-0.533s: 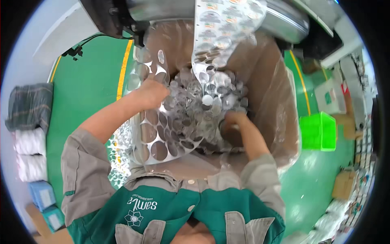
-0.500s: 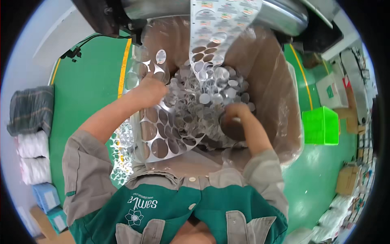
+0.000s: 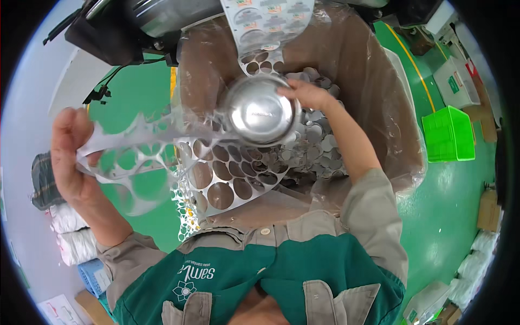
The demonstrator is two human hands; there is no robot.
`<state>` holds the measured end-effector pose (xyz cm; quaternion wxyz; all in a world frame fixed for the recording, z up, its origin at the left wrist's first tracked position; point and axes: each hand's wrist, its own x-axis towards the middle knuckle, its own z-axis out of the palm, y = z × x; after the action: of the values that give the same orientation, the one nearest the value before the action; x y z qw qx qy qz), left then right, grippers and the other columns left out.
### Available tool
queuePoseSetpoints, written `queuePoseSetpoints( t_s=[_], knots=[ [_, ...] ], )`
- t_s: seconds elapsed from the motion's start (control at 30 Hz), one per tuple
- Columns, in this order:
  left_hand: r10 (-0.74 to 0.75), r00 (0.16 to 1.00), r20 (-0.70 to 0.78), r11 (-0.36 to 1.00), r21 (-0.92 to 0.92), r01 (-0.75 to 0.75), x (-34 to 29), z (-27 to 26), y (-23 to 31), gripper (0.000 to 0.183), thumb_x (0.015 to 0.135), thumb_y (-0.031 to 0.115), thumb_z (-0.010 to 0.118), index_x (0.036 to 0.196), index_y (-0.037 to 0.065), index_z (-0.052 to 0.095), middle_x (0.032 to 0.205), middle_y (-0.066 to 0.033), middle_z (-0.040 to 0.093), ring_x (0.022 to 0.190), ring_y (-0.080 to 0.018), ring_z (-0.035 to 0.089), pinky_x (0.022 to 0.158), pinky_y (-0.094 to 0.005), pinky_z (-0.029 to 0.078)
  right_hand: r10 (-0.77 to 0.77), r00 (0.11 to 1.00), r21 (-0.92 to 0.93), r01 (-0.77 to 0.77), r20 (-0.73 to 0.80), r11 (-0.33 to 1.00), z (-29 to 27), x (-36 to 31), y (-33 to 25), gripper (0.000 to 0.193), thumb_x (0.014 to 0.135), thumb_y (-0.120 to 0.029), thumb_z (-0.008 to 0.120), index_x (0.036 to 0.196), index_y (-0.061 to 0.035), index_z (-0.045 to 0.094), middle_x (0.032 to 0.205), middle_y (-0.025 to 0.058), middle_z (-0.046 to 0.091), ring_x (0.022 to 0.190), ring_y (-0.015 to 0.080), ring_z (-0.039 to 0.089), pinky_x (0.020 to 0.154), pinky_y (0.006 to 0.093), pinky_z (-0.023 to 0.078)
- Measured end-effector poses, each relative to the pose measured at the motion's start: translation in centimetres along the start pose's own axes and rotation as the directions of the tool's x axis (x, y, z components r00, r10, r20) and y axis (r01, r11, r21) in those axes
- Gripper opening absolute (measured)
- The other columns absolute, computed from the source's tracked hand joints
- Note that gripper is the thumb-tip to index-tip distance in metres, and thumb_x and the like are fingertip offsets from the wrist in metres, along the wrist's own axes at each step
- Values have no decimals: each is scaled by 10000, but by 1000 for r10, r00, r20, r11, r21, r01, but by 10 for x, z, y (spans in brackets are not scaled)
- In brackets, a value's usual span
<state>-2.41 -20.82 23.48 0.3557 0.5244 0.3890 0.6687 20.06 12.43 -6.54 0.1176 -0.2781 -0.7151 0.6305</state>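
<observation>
Out past the left side of the bin, my left hand [image 3: 69,154] is closed on one end of a punched foil sheet [image 3: 127,140]. The sheet is full of round holes, stretches toward the bin and is blurred by motion. My right hand [image 3: 310,96] grips the right rim of a shiny round metal bowl [image 3: 260,114], held above the bin. Below the bowl lie many loose silvery foil discs [image 3: 315,135]. Another punched sheet [image 3: 221,196] rests at the near left of the bin. A printed foil strip [image 3: 268,24] hangs down behind the bowl, its lower end punched with holes.
A clear plastic liner covers the brown bin [image 3: 355,70]. Metal rollers [image 3: 168,21] and dark machine parts stand at the far side. To the right on the green floor is a bright green crate [image 3: 448,135]. Wrapped white bundles [image 3: 67,233] are stacked at the left.
My left hand has swung out to the left, drawing the punched sheet with it. My right hand has risen from among the discs, lifting the metal bowl up and leftward. The view has shifted slightly.
</observation>
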Motion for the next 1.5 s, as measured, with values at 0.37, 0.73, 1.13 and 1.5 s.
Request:
queuePoseSetpoints(
  t_s=[0.37,0.73,1.13,1.5],
  knots=[
    [-415,833,-365,519,657,546,-40,-74,-32,216,808,38,543,1019,-4,562,662,49,457,579,-39,393,502,-201,309,483,875,-938,-152,19,312,-29,-32,83,631,582,-390,723,1004,57,582,1036,214,588,990,321,560,801,383,465],
    [-444,672,-592,-146,788,598,-129,-202,-107,269,630,120,688,875,21,634,698,-130,620,629,-240,603,570,-339,456,-455,889,672,311,44,672,-52,-53,-123,521,796,-274,626,1211,-20,439,1152,121,534,1037,235,524,961,362,379],
    [-362,884,295,176,953,-246,5,-5,-137,657,689,395,676,1261,169,445,1283,-208,402,1272,-340,265,1039,-487,179,649,729,-964,58,218,259,-4,-37,98,697,649,-524,656,1069,25,559,1112,228,545,1026,332,532,859,389,426],
    [-462,886,39,610,738,286,10,-7,-64,333,820,47,488,1151,61,522,828,-99,627,742,-149,587,629,-287,464,-310,951,616,248,-6,748,-3,-57,-157,336,856,-241,532,1069,17,512,957,104,593,913,209,583,832,339,469]
  ],
)
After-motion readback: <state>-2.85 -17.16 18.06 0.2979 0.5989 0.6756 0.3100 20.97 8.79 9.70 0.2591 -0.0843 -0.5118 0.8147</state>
